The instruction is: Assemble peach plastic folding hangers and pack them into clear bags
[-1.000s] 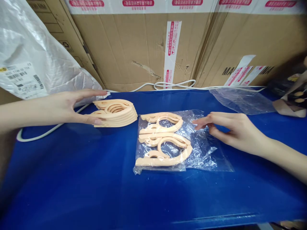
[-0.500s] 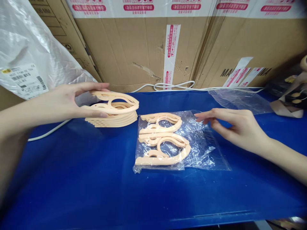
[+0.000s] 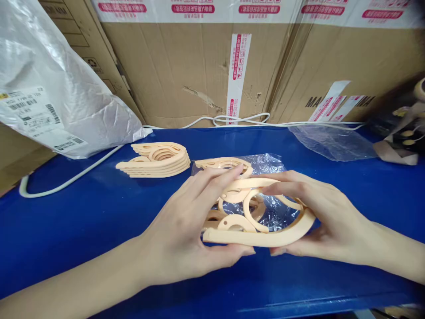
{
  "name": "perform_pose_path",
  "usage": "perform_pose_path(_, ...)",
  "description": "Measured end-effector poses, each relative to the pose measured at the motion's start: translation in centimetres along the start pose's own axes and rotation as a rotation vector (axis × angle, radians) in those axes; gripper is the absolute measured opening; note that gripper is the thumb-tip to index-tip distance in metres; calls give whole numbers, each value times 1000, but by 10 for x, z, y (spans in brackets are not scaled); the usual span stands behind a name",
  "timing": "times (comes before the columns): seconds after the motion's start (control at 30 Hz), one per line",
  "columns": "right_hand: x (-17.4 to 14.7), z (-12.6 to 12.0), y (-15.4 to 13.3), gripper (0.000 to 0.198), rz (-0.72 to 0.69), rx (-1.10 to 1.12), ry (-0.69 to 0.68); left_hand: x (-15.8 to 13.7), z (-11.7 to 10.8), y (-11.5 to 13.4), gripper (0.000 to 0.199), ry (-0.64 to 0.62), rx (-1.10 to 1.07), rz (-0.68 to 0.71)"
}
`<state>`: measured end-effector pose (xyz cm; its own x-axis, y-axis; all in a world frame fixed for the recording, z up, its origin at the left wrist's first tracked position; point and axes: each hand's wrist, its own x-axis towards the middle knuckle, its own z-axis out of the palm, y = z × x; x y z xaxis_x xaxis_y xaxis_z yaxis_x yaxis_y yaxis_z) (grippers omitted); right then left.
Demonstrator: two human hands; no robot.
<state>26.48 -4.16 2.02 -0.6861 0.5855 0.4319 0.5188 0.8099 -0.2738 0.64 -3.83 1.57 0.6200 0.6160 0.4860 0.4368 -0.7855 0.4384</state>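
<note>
A beige folding clothes hanger [image 3: 252, 238], folded up, is held between both hands above the blue table. My left hand [image 3: 175, 230] grips its left end, thumb along the near edge and fingers over the far side. Around its curved right end, my right hand [image 3: 338, 221] is closed, thumb underneath. Below lies a clear plastic bag [image 3: 270, 161] with folded hangers [image 3: 226, 162] of the same kind in it, partly covered by the hands. A neat stack of several folded hangers [image 3: 156, 168] sits to the left, apart from both hands.
Cardboard boxes [image 3: 186, 66] with printed tape stand along the back of the blue table [image 3: 99, 230]. A white mailing bag [image 3: 93, 110] leans at the left. A white cable [image 3: 66, 188] runs along the back. Another clear plastic bag [image 3: 332, 141] lies at the back right.
My left hand has lifted the top hanger off the stack and brought it right, over the bag. My right hand has moved left and closed on the hanger's other end.
</note>
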Motion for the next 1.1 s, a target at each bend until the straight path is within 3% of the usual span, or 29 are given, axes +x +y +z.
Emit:
perform_pose_path(0.13, 0, 3, 1, 82, -3, 92, 56, 0, 0, 0, 85, 20, 46, 18)
perform_pose_path(0.53, -1, 10, 0, 84, 37, 145, 62, 3, 4, -1, 88, -15, 70, 23)
perform_pose_path(0.67, -1, -1, 11, 93, 213, 133, 88, 5, 0, -15, 85, -43, 100, -48)
perform_pose_path(0.83, -5, -37, 51, 100, 455, 53, 65, 3, -6, -39, 68, -134, 119, -155)
perform_pose_path(0.97, -16, -67, 84, 111, 653, 193, -25, 0, -3, -47, 55, -216, 88, -213)
perform_pose_path(1.1, -24, -77, 89, 106, 675, 201, -151, -1, -1, -48, 55, -278, 115, -212)
